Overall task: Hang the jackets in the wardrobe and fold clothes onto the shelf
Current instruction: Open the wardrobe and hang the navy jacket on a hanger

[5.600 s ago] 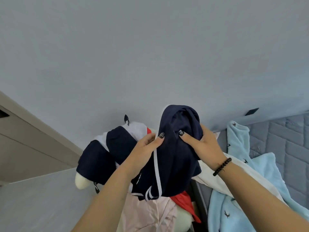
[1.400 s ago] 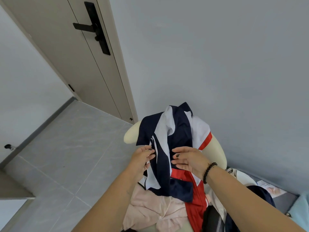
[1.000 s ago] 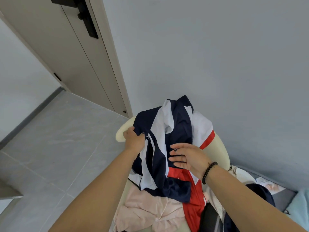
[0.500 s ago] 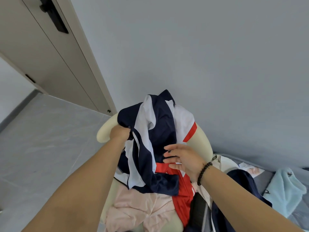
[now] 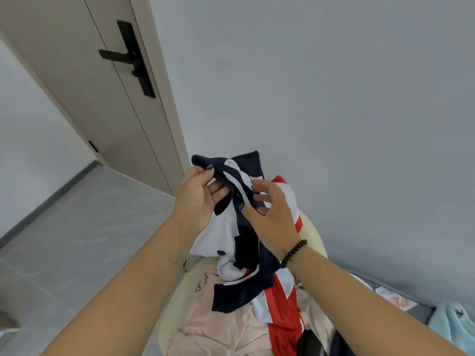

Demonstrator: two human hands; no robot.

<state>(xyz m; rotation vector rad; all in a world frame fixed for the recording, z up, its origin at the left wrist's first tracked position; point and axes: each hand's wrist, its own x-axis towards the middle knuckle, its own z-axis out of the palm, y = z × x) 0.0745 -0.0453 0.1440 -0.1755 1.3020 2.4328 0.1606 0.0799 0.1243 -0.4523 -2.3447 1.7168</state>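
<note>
Both hands have lifted the navy, white and red jacket (image 5: 246, 227) off the cream chair (image 5: 177, 299). Left hand (image 5: 198, 199) grips its navy edge; right hand (image 5: 270, 214) pinches the fabric beside it. Below lies a pink garment (image 5: 218, 330), near the door (image 5: 102, 86).

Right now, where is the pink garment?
The pink garment lies low in the middle of the head view, on the cream chair, beneath the navy, white and red jacket.
</note>
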